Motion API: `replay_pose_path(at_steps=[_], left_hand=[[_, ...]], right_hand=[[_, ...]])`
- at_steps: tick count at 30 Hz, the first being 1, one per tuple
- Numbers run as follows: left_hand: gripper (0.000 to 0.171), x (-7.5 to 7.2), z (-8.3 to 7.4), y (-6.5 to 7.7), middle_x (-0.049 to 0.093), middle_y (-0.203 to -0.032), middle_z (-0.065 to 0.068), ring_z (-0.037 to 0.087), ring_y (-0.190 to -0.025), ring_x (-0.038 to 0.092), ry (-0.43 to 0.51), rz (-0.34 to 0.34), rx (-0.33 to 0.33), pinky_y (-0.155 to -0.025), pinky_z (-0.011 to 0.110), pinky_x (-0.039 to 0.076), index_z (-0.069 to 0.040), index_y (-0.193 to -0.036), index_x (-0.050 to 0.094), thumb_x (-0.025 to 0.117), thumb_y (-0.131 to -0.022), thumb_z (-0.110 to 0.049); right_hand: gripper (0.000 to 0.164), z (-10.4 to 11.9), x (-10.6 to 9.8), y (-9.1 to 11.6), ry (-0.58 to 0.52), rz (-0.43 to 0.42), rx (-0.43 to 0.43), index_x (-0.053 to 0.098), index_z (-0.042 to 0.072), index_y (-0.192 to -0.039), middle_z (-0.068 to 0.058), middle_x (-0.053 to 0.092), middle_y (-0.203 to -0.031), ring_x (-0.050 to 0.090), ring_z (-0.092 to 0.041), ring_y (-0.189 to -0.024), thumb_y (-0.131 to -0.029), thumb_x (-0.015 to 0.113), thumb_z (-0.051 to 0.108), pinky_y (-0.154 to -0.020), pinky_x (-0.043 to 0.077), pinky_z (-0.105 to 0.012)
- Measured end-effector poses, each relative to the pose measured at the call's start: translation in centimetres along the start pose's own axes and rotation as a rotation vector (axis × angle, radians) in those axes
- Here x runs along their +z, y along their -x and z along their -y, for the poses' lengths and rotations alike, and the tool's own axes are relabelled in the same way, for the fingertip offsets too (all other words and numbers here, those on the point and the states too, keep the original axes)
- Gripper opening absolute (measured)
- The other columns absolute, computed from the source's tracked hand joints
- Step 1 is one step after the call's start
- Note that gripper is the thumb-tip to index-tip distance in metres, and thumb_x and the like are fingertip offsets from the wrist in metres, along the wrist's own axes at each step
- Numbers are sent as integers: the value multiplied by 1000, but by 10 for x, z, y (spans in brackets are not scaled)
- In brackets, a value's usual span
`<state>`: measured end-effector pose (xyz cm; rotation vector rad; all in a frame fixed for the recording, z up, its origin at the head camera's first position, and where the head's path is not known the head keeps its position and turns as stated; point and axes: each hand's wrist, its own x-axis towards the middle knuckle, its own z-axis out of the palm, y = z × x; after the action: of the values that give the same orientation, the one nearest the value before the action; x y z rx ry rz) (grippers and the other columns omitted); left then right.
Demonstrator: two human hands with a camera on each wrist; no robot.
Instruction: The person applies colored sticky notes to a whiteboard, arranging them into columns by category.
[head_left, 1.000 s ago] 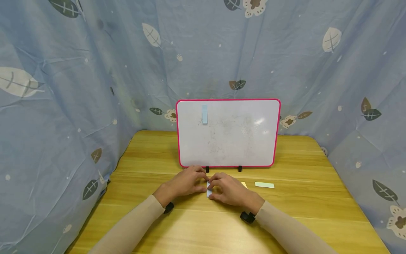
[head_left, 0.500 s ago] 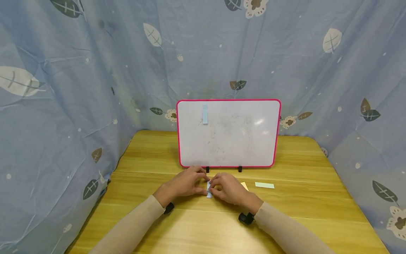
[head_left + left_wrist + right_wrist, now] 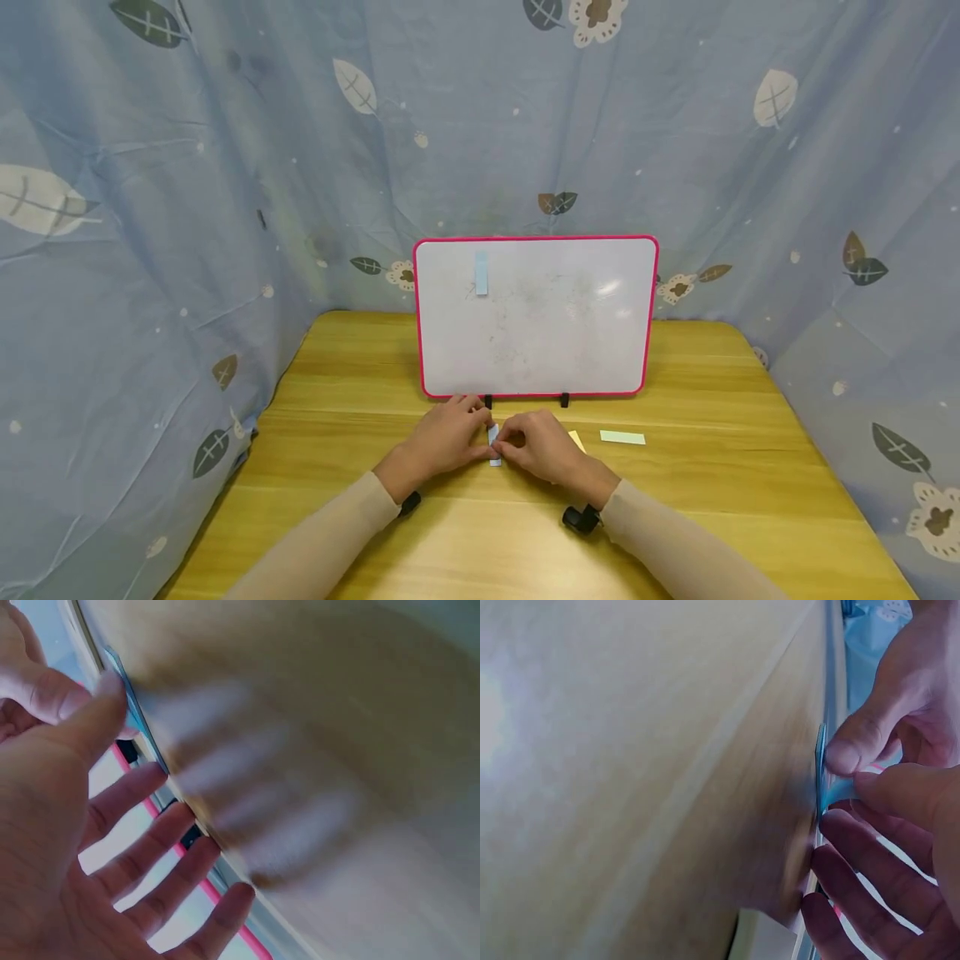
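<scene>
A narrow pad of blue sticky notes lies on the table between both hands. My left hand presses it down with the thumb, index fingertip at its far end; the other fingers spread straight along the table. Seen from the left wrist, the pad is a thin edge under thumb and index finger. My right hand pinches a blue sticky note between thumb and index finger. In the right wrist view this note bends up from the pad; its remaining fingers reach toward the tabletop.
A pink-framed whiteboard stands behind the hands on small black feet. One light blue strip sticks to its upper left. Right of the hands lie a pale green strip and a partly hidden yellow piece. A patterned curtain surrounds the table.
My right fingers have drawn together into a pinch at the pad, lifting a note. The left hand has shifted slightly right, its thumb now on the pad.
</scene>
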<state>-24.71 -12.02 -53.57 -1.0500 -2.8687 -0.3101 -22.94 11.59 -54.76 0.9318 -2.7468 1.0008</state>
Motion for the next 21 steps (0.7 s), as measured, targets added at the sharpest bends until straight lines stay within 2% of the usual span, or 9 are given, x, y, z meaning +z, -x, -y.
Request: replay_pose_path(at_steps=[7,12,17,21], left_hand=[[35,1,-4,1,76,-126,1,28,-119,73,0,-32,-58,-99,54,63,-19,-118,85,90,-103,-51],[35,3,-4,-3,76,-124,2,26,-114,73,38,-68,-49,-95,52,64,-15,-123,86,93,-102,-42],[37,5,-5,-4,81,-122,0,25,-112,74,69,-69,-38,-94,49,63,-15,-126,85,95,-100,-41],[38,6,-7,-3,83,-125,-1,24,-113,75,77,-72,-46,-95,49,63,-16,-126,84,97,-98,-39]], right_hand=[[9,-2,2,-3,-42,10,0,88,18,-98,9,87,-89,65,9,-75,-106,88,20,-71,55,-18],[9,-4,1,-8,-23,-12,-3,87,18,-98,10,87,-88,63,9,-73,-106,87,18,-69,54,-17],[10,-6,2,-9,3,-42,15,86,18,-96,9,86,-84,60,8,-68,-106,87,17,-66,52,-17],[8,-7,2,-8,-5,-48,52,86,18,-99,7,88,-87,71,2,-73,-107,86,17,-69,56,-20]])
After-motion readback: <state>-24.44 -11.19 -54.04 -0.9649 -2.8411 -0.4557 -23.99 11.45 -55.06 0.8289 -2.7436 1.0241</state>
